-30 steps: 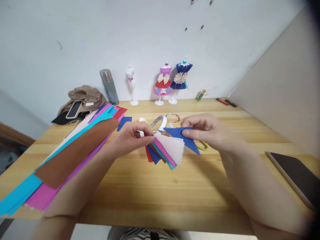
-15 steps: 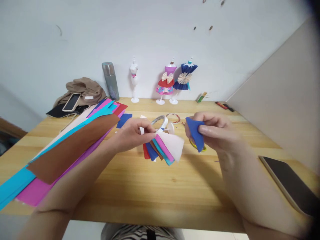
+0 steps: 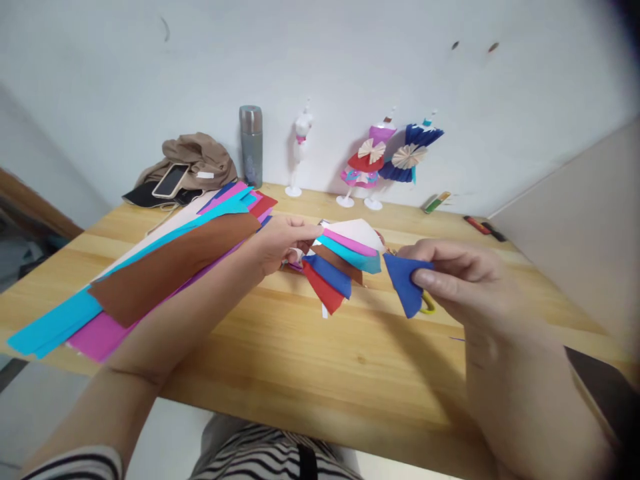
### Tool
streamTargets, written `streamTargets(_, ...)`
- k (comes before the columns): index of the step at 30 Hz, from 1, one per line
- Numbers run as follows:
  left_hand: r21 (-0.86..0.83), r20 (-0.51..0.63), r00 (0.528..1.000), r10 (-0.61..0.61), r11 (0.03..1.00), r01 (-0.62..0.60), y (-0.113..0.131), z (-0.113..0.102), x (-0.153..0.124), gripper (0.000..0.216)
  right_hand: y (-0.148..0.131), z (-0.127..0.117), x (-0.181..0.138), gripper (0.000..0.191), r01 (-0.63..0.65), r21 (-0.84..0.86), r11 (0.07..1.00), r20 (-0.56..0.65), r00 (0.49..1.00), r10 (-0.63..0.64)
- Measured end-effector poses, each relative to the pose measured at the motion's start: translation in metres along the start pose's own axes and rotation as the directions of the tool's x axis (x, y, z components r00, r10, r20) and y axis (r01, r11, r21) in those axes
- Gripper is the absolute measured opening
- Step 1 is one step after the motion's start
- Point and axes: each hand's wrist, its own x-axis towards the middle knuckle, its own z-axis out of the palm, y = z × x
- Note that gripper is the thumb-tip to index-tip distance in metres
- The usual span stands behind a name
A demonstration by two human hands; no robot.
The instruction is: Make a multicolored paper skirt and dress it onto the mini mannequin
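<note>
My left hand (image 3: pixel 280 243) pinches the narrow ends of a fan of coloured paper pieces (image 3: pixel 350 259). White, pink, turquoise, brown, blue and red pieces spread to the right from the fingertips. Between the thumb and fingers of my right hand (image 3: pixel 457 277) is a separate blue paper piece (image 3: pixel 403 283), roughly triangular, its tip pointing down. It hangs just right of the fan, with a small gap between them. A yellow loop (image 3: pixel 429 303), perhaps a scissor handle, shows partly behind my right hand. The fan and left hand hide most of the objects behind them.
Long coloured paper sheets (image 3: pixel 170 267) lie on the left. Behind stand a flask (image 3: pixel 251 147), a bare white dress form (image 3: pixel 300 143) and two dressed forms, one pink and red (image 3: pixel 367 160), one navy (image 3: pixel 410 157). A dark tablet-like device (image 3: pixel 597 380) lies at right.
My left hand has turned the fan, so its colours spread wider and point more to the right. The blue piece stays in my right hand, now nearer the fan. The view has shifted.
</note>
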Motion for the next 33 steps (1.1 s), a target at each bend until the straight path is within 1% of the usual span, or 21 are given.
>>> streamTargets(3,-0.083,0.028,0.999,-0.029,0.996,0.032,-0.004,-0.002,0.004,0.02,0.005,-0.001,0.002,0.021,-0.028,-0.05,0.998,-0.02,0.999,0.027)
streamTargets(5,-0.133,0.032,0.998,-0.057,0.989,0.061,-0.005,-0.003,0.006,0.017,0.004,-0.002,0.004,0.021,-0.029,-0.067,0.997,0.021,0.999,0.031)
streamTargets(6,-0.16,0.031,0.997,-0.075,0.984,0.079,-0.005,-0.003,0.007,0.017,0.003,-0.002,0.004,0.021,-0.019,-0.079,0.997,0.063,0.998,0.024)
streamTargets(8,-0.218,0.03,0.993,-0.116,0.969,0.12,-0.004,-0.004,0.007,0.016,-0.001,-0.003,0.006,0.021,0.008,-0.115,0.993,0.188,0.982,0.014)
streamTargets(9,-0.245,0.035,0.991,-0.133,0.96,0.137,-0.003,-0.005,0.007,0.017,-0.003,-0.002,0.007,0.021,0.018,-0.141,0.99,0.263,0.965,0.02)
streamTargets(11,-0.294,0.025,0.989,-0.147,0.944,0.148,0.001,-0.005,0.005,0.018,-0.002,0.0,0.01,0.02,0.032,-0.196,0.98,0.41,0.91,0.052)
streamTargets(13,-0.331,-0.007,0.988,-0.152,0.933,0.141,0.005,-0.005,0.003,0.018,0.006,0.005,0.014,0.02,0.014,-0.232,0.973,0.499,0.86,0.106)
streamTargets(15,-0.349,-0.036,0.987,-0.159,0.927,0.137,0.009,-0.005,0.001,0.018,0.02,0.011,0.019,0.023,-0.057,-0.245,0.968,0.497,0.85,0.176)
streamTargets(18,-0.366,-0.027,0.987,-0.158,0.921,0.137,0.013,-0.006,-0.004,0.022,0.043,0.022,0.026,0.031,-0.209,-0.197,0.958,0.431,0.859,0.276)
streamTargets(19,-0.374,-0.017,0.989,-0.146,0.918,0.129,0.014,-0.006,-0.005,0.022,0.049,0.026,0.027,0.032,-0.241,-0.149,0.959,0.404,0.87,0.281)
streamTargets(22,-0.405,0.008,0.993,-0.115,0.908,0.108,0.015,-0.007,-0.006,0.024,0.061,0.036,0.029,0.032,-0.27,0.036,0.962,0.328,0.913,0.244)
streamTargets(24,-0.419,0.02,0.994,-0.105,0.902,0.103,0.016,-0.008,-0.005,0.025,0.065,0.039,0.028,0.033,-0.296,0.158,0.942,0.29,0.926,0.243)
streamTargets(26,-0.419,0.03,0.995,-0.099,0.902,0.102,0.016,-0.01,-0.003,0.023,0.068,0.039,0.026,0.037,-0.319,0.265,0.91,0.259,0.933,0.252)
streamTargets(28,-0.419,0.027,0.996,-0.084,0.904,0.087,0.016,-0.012,-0.002,0.018,0.071,0.035,0.026,0.038,-0.296,0.338,0.893,0.243,0.945,0.221)
streamTargets(30,-0.415,0.016,0.998,-0.067,0.907,0.068,0.016,-0.014,-0.001,0.013,0.071,0.03,0.026,0.039,-0.253,0.352,0.901,0.275,0.948,0.159)
streamTargets(31,-0.411,0.009,0.999,-0.053,0.91,0.052,0.017,-0.016,-0.001,0.012,0.07,0.029,0.026,0.039,-0.247,0.325,0.913,0.322,0.936,0.139)
streamTargets(33,-0.394,-0.012,1.0,-0.017,0.919,0.011,0.018,-0.018,-0.002,0.011,0.067,0.031,0.026,0.038,-0.268,0.204,0.942,0.441,0.884,0.156)
